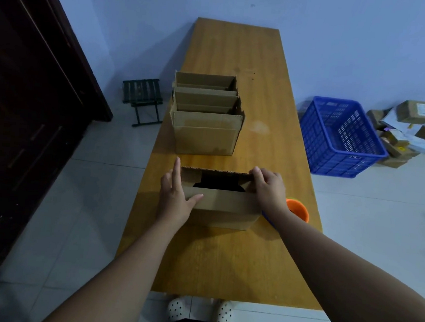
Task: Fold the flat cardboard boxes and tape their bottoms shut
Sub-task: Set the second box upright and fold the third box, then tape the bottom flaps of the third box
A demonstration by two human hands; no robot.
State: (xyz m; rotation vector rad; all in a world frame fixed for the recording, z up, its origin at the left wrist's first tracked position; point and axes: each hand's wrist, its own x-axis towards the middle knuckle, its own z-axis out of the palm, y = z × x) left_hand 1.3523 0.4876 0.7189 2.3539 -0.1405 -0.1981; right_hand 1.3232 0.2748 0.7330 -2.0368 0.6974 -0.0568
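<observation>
A brown corrugated cardboard box [224, 208] stands on the wooden bench [249, 265], midway between its left and right edges and closer to the near edge than the far one. Its long axis runs across the bench, left to right, and its flapped face points up. The near long flap is folded inward and lies almost flat. The far long flap leans in, showing its fluted cut edge, and a dark gap stays open between the two.

The left hand [175, 198] lies flat against the box's left end, fingers straight and together pointing away from the person, with the thumb resting on the near flap. The right hand [270, 190] is at the right end, its fingers curled over the right end of the far flap and gripping it.

Beyond this, three open boxes [206, 132] of the same cardboard stand in a row along the left edge, one behind the other with their flaps up; what is in them cannot be seen. An orange cylinder [299, 210] sits by the right edge, just beside the right wrist.

On the tiled floor to the right, a blue plastic lattice crate [339, 155] stands beside a heap of brown parcels [412, 128]. To the left there is a small dark green slatted stool [142, 97] and a dark wooden door [21, 95]
</observation>
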